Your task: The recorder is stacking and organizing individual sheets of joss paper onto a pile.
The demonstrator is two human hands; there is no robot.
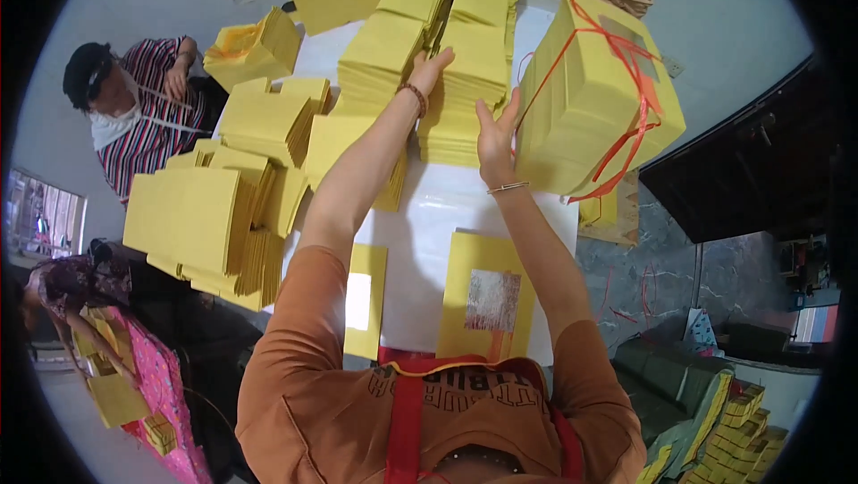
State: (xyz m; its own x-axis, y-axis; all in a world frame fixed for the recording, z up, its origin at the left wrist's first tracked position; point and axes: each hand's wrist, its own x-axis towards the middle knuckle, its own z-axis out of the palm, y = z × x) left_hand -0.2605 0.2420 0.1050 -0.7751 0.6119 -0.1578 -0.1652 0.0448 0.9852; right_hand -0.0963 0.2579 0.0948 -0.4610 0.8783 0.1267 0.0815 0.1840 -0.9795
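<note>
On the white table [429,225] stand stacks of flat yellow paper pieces, perhaps envelopes or folded bags. My left hand [431,75], with a beaded bracelet at the wrist, reaches into the gap between the left stack [380,50] and the middle stack [466,59]. Its thumb stretches over the middle stack; some fingertips are hidden. At that stack's near right side is my right hand [497,140], thumb and fingers spread, a thin bangle on the wrist. Right beside it stands a tall yellow bundle [567,109] tied with red ribbon [642,117]. Neither hand has lifted anything.
More yellow stacks [183,216] crowd the table's left side. Near me lie two yellow pieces, one with a silvery panel [492,299]. A person in a striped top [156,109] sits at the left; another bends over a pink cloth [165,386]. A dark green sofa [666,395] stands lower right.
</note>
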